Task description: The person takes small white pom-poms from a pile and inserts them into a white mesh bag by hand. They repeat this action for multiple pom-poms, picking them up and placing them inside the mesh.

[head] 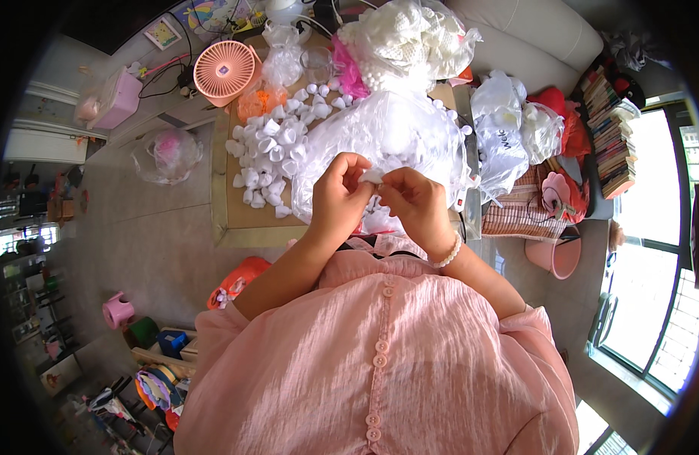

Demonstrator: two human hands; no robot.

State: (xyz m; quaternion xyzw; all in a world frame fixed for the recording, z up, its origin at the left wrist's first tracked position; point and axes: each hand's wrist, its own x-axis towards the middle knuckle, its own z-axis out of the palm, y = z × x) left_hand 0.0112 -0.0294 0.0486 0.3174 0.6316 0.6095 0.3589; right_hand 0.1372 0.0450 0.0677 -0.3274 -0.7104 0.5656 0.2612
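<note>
Between my fingertips, above the near side of a low table (pixel 258 235), is a small white piece (pixel 372 176), perhaps fabric or foam. My left hand (pixel 345 190) pinches its left side, and my right hand (pixel 413 196), with a beaded bracelet (pixel 448 251) at the wrist, pinches the right side. Fine detail at the fingertips is too small to tell. Beyond my hands spreads a large clear plastic bag (pixel 349 128) with white contents. Many small white cup-shaped pieces (pixel 275 152) lie in a loose pile to the left of the bag.
A pink fan (pixel 224 71) stands at the table's far left corner. At the back is a bulging bag of white pieces (pixel 406 42). A power strip (pixel 462 196) lies by the right edge. More filled plastic bags (pixel 500 131) and a pink bin (pixel 554 255) are on the right.
</note>
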